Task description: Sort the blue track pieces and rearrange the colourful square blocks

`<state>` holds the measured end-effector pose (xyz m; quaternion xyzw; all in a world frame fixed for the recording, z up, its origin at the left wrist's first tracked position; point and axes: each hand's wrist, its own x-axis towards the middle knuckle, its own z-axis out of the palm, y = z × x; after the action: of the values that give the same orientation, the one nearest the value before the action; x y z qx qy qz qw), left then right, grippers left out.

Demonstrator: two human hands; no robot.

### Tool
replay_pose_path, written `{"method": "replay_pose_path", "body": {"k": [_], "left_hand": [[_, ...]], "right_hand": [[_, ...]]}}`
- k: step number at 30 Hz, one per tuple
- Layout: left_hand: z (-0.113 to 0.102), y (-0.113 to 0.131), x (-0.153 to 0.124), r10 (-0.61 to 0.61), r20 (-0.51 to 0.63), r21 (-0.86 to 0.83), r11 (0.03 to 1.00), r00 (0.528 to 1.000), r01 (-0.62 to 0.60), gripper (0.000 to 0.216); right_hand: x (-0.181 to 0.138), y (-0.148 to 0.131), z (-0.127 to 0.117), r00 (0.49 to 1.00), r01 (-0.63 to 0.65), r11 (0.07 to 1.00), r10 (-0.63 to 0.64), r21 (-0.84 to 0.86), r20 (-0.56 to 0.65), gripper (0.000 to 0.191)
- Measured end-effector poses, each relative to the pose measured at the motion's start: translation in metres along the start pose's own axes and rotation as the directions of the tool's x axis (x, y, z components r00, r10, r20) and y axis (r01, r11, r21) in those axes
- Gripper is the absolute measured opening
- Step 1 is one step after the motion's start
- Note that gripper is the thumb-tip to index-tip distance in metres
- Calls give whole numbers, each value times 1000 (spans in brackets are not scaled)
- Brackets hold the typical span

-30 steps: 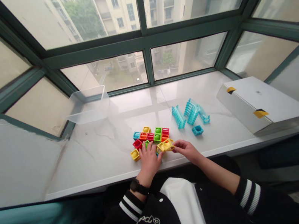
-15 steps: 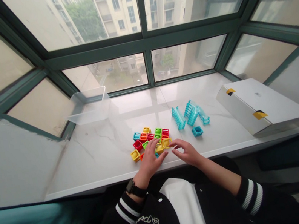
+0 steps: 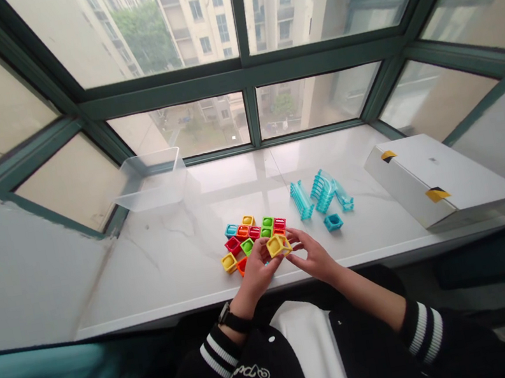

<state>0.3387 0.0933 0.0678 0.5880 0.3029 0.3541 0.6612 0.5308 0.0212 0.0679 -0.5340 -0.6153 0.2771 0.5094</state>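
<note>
A yellow toy block [image 3: 276, 246] with a rounded recess is held between my two hands at the front of the colourful pile. My left hand [image 3: 255, 272] grips its left side, with the thumb below and the fingers partly hidden behind it. On the other side, the fingertips and thumb of my right hand [image 3: 316, 258] close on the block's right edge. Around and behind my left hand lie several hollow blocks, among them a red block [image 3: 233, 246], a green block [image 3: 247, 246], an orange block [image 3: 242, 265] and another yellow block [image 3: 229, 262].
Clear blue track pieces [image 3: 325, 191] and a single blue block [image 3: 333, 222] lie right of the pile. A transparent plastic bin [image 3: 153, 189] stands at the back left of the white sill [image 3: 166, 281]. At the right sits a white box [image 3: 449, 178] with yellow-black tape.
My right hand has moved slightly left and taken hold of the yellow block. Both hands now grip it, and it has been lifted and turned a little.
</note>
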Motion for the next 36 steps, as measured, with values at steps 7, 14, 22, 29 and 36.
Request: {"method": "replay_pose_path", "body": {"k": [7, 14, 22, 29, 36], "left_hand": [[8, -1, 0, -5, -4, 10, 1000, 1000, 5, 45], [2, -2, -1, 9, -18, 267, 964, 1000, -4, 45], [-6, 0, -1, 82, 57, 431, 897, 995, -99, 44], [0, 4, -3, 225, 55, 675, 710, 973, -202, 31], [5, 3, -2, 231, 45, 688, 698, 972, -198, 31]], "right_hand": [[1, -5, -1, 1000, 2, 1000, -2, 1, 3, 45], [2, -8, -4, 1000, 26, 999, -27, 29, 2, 43], [-3, 0, -3, 1000, 6, 999, -7, 48, 15, 57], [-3, 5, -1, 996, -60, 996, 64, -71, 54, 67], [-6, 17, 3, 987, -154, 988, 153, 20, 54, 74]]}}
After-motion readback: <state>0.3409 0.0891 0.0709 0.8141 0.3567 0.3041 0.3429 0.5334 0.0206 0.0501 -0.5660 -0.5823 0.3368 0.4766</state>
